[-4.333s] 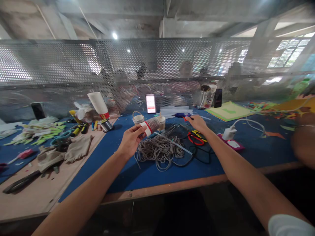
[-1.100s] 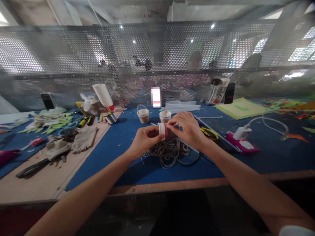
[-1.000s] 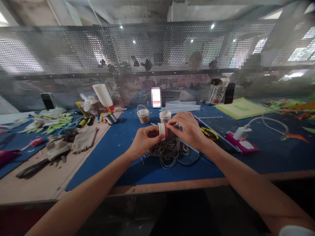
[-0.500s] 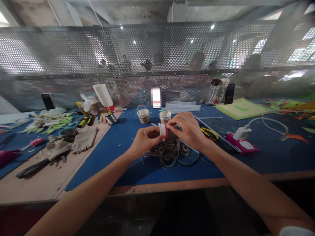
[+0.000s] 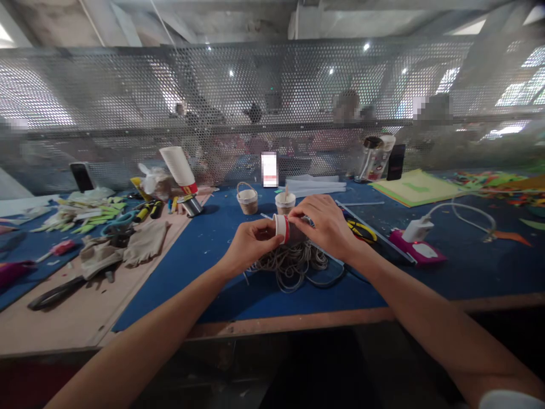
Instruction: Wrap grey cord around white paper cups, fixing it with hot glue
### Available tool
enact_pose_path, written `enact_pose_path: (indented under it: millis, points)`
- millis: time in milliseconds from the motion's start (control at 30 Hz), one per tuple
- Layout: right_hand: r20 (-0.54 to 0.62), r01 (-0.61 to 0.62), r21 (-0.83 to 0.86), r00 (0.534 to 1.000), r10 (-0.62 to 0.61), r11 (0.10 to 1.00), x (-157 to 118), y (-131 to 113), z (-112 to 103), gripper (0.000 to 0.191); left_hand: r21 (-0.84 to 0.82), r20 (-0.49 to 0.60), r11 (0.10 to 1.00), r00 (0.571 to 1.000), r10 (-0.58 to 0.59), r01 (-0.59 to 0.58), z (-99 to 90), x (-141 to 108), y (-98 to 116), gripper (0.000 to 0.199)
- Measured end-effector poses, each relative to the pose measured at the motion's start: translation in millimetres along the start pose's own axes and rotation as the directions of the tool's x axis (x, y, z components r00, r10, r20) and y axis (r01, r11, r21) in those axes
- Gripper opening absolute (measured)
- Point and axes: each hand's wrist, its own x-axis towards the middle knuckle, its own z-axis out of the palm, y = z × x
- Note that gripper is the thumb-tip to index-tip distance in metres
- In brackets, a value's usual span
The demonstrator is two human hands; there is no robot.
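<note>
At far left, on the table point(image 5: 63, 324), black scissors point(image 5: 55, 293) and grey gloves point(image 5: 128, 247). Further back, a leaning stack of white cups point(image 5: 177, 168). In the middle, left hand point(image 5: 249, 244) closed around the rim end of a paper cup point(image 5: 283, 228), held sideways just above a pile of grey cord point(image 5: 293, 264). Right hand point(image 5: 326, 224) gripping the other end of the same cup. At right, a white charger point(image 5: 415, 230) on a pink block point(image 5: 419, 251).
</note>
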Motion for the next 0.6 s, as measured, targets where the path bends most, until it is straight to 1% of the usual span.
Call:
enact_pose_path:
  millis: [233,600]
  points:
    - [0.005,0.019,-0.03,1.0,-0.019,0.999,0.5,-0.2,-1.3,0.014,-0.002,0.02,1.0,1.0,0.006,-0.006,-2.1,0.7,-3.5,0.016]
    - [0.047,0.052,-0.126,0.998,-0.046,0.991,2.0,-2.5,-3.8,0.016,0.055,0.039,0.998,0.999,0.028,-0.03,-5.5,2.0,-6.5,0.016]
